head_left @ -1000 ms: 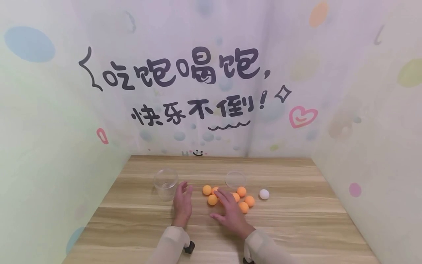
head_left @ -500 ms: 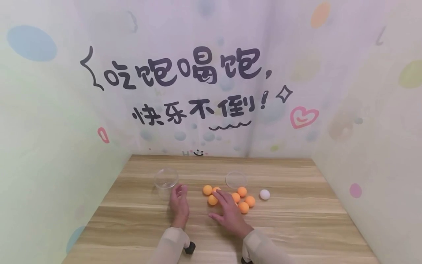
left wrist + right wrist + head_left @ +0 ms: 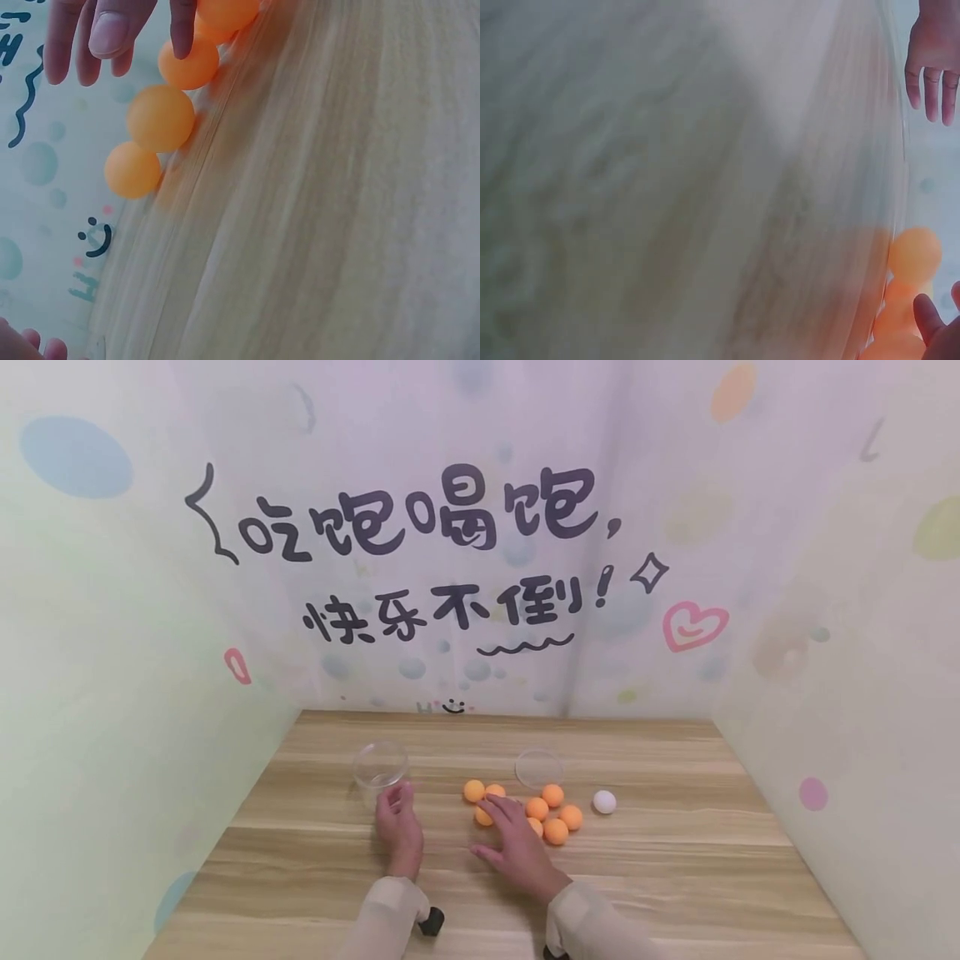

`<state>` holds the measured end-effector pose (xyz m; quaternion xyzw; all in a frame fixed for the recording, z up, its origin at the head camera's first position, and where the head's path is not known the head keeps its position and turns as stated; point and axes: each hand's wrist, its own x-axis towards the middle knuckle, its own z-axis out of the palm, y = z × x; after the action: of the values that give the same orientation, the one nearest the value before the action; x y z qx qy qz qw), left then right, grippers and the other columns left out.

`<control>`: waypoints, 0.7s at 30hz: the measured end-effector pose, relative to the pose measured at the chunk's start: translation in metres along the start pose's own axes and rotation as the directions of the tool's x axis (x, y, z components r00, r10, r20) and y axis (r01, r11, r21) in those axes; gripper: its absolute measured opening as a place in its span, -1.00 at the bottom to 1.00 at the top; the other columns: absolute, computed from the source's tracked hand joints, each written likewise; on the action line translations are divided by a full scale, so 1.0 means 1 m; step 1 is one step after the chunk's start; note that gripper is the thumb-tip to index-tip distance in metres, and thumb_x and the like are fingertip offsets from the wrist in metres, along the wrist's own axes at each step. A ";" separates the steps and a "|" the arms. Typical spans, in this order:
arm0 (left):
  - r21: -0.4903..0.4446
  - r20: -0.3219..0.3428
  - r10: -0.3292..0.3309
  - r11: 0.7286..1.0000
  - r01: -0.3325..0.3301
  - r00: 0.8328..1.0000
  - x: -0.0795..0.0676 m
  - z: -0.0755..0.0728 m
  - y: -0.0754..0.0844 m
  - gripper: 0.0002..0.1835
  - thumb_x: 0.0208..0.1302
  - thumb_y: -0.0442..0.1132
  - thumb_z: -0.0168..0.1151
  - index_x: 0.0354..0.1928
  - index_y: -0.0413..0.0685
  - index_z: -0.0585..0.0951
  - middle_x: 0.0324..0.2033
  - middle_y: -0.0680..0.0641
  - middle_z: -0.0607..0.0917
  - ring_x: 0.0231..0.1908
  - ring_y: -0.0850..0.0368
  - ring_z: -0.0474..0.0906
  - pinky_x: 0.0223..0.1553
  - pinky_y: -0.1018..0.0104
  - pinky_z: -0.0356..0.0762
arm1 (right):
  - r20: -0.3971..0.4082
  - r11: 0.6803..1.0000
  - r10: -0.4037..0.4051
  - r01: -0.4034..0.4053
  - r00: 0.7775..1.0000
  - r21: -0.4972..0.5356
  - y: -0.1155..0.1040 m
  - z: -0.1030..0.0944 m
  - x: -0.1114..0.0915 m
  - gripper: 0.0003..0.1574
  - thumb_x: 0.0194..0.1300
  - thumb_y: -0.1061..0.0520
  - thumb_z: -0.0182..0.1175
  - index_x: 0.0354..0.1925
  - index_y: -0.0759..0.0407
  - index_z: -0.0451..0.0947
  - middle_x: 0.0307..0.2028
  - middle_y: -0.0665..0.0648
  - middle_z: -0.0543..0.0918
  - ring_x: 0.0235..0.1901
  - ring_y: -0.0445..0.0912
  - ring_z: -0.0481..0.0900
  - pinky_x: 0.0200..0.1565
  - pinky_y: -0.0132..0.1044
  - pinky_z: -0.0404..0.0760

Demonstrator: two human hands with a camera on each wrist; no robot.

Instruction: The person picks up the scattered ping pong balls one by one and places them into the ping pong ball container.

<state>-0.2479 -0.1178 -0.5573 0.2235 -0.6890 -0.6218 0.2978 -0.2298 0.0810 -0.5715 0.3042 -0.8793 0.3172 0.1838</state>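
My left hand [image 3: 400,827] is at the near side of a clear plastic cup [image 3: 381,768], overlapping its lower part in the head view. Its fingers look relaxed in the right wrist view, where the left hand [image 3: 934,49] hangs at the upper right. Over a loose group of orange ping-pong balls [image 3: 556,832] spreads my right hand [image 3: 521,852], thumb apart, fingertips right at the left balls. The left wrist view shows these right fingers [image 3: 110,34] pointing down in front of orange balls [image 3: 160,118]. Part of the group is hidden under the hand.
A white ball [image 3: 603,802] sits to the right of the orange ones. Behind them lies a clear round lid [image 3: 539,768]. The wooden table [image 3: 637,893] meets printed walls at the back and both sides.
My left hand has moved left, from beside the cup to in front of it. The right hand has shifted slightly left over the balls, which stay in place.
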 end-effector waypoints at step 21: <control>-0.020 -0.230 -0.005 1.000 0.001 0.973 0.012 -0.011 -0.006 -0.59 0.25 -0.09 0.31 -0.06 -0.25 0.45 -0.19 -0.17 0.45 -0.32 0.11 0.33 -0.26 0.25 0.29 | 0.106 0.996 0.084 -0.079 0.991 -0.051 -0.005 0.009 0.007 -0.10 0.07 -0.07 0.47 0.31 0.12 0.37 0.27 0.18 0.38 0.25 0.12 0.31 0.25 0.05 0.32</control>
<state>-0.2499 -0.1344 -0.5616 0.2921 -0.6435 -0.5990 0.3767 -0.2330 0.0688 -0.5720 0.2802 -0.9068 0.2871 0.1299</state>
